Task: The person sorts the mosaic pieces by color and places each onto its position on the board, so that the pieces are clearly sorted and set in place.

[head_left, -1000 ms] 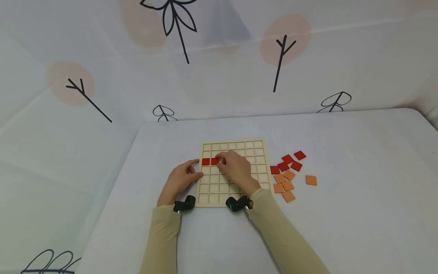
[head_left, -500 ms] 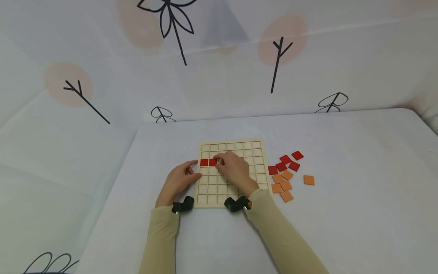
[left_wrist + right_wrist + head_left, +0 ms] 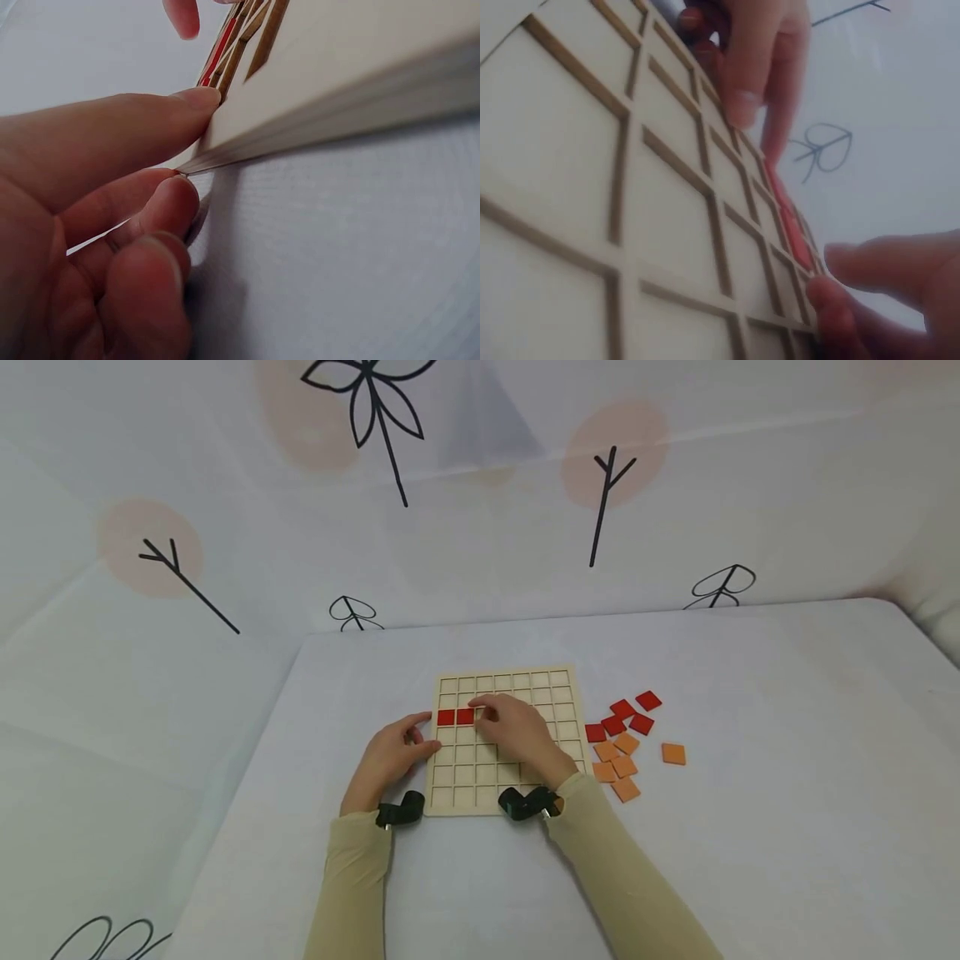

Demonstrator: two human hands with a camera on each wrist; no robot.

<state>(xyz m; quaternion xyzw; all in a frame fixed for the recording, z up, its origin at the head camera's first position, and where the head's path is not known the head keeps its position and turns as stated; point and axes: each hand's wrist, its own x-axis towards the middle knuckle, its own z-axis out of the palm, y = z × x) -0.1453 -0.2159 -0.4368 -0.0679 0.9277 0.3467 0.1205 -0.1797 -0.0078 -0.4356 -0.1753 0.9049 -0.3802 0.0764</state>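
A pale wooden grid board [image 3: 465, 775] lies flat on the table. Two red square tiles, a left one [image 3: 446, 717] and a right one [image 3: 465, 717], fill adjacent cells at its left side. My left hand [image 3: 390, 754] holds the board's left edge, thumb on the top face and the other fingers against the side, as the left wrist view shows. Over the board, my right hand [image 3: 516, 727] has its thumb and index finger [image 3: 892, 259] spread apart beside the right red tile, with nothing seen between them.
Right of the board lie several loose red tiles [image 3: 622, 708] and several orange tiles [image 3: 623, 766]. One orange tile [image 3: 673, 754] sits farther right. A patterned cloth [image 3: 495, 527] hangs behind the white-covered table [image 3: 780, 777].
My right hand and wrist have shifted slightly right, and its fingertips have drawn a little away from the right red tile. My left hand stays at the board's edge.
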